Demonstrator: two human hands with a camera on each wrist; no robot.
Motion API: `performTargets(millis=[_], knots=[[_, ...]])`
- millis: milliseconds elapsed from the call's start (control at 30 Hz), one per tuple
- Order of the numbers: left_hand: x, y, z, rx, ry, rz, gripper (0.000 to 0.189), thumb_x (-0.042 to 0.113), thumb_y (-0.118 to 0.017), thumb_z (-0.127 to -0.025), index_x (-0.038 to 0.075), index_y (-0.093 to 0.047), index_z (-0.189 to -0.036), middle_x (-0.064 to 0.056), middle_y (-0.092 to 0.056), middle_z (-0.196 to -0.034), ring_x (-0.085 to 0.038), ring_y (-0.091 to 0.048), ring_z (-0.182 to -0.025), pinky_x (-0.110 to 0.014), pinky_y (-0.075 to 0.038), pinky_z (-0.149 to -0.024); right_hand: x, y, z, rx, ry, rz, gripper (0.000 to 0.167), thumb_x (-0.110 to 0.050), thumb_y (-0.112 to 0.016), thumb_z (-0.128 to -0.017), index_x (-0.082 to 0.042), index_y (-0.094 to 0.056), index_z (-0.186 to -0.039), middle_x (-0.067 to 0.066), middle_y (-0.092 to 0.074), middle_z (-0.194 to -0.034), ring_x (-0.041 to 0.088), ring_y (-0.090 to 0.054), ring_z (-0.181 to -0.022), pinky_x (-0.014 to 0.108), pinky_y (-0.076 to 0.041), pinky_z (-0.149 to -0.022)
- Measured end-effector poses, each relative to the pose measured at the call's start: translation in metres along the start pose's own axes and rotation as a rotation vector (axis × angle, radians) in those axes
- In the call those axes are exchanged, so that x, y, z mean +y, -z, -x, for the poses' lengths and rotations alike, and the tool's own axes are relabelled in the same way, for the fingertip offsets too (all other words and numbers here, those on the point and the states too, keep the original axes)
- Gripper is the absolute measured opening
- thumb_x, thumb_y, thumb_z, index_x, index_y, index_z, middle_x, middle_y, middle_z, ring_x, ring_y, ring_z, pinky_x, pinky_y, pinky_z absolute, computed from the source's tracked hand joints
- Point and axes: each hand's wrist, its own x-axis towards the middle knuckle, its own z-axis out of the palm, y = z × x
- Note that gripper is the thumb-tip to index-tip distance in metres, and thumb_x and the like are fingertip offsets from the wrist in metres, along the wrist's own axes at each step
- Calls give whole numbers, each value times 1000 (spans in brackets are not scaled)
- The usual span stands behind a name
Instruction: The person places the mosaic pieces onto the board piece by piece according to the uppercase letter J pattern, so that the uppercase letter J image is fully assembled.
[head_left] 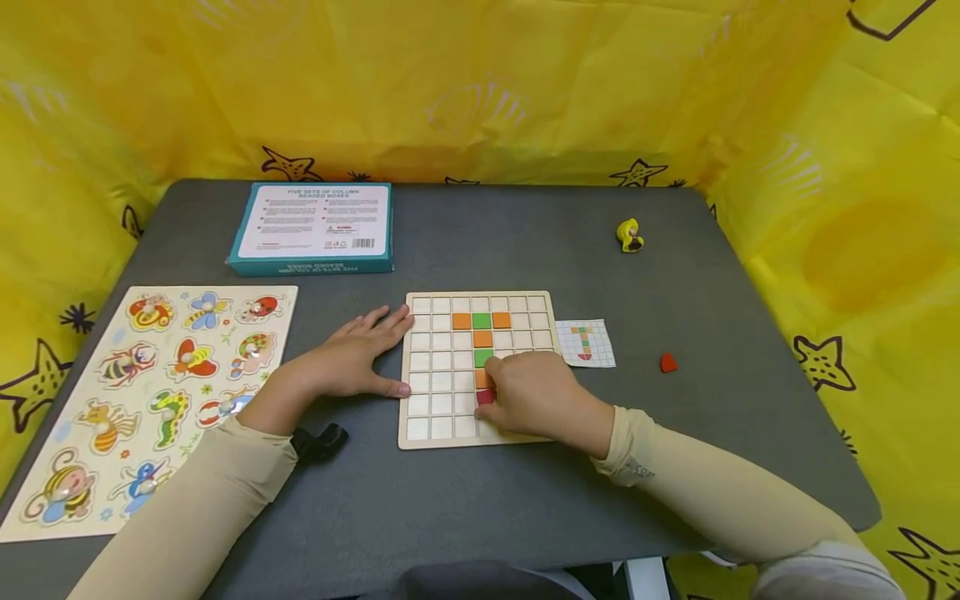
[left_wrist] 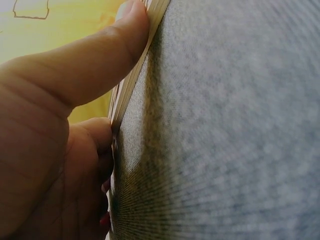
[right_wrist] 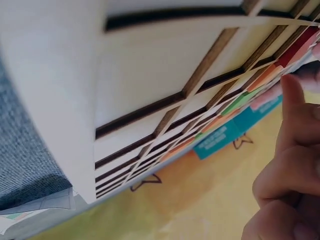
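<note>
- Lying flat on the table point(head_left: 465, 500), the left hand point(head_left: 360, 354) was spread against the left edge of the grid board point(head_left: 438, 392), which was thereby steadied.
- The red tile point(head_left: 484, 397) was pressed by the right hand point(head_left: 536, 392), fingers bent, into a cell below the orange and green tiles.
- Judged: seating step; the pattern card point(head_left: 586, 342) would need checking next.
</note>
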Motion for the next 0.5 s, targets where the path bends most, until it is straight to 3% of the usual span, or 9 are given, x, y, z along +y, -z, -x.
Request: performTargets(millis=[267, 500], knots=[[-2, -1, 0, 6, 5, 7, 110, 61, -72, -79, 15, -12, -159, -2, -5, -164, -33, 2, -148, -55, -1, -114, 3, -2, -1, 7, 54, -22, 33, -43, -76, -81, -21, -53, -71, -10, -46, -57, 11, -45, -51, 31, -35, -43], [-1, -1, 0, 5, -1, 11, 110, 61, -73, -79, 14, -12, -159, -2, -5, -164, -33, 2, -148, -56, -1, -114, 22, 8, 8, -36, -39, -90, 31, -49, -76, -79, -21, -67, -85, -13, -52, -61, 9, -46, -53, 30, -36, -43]])
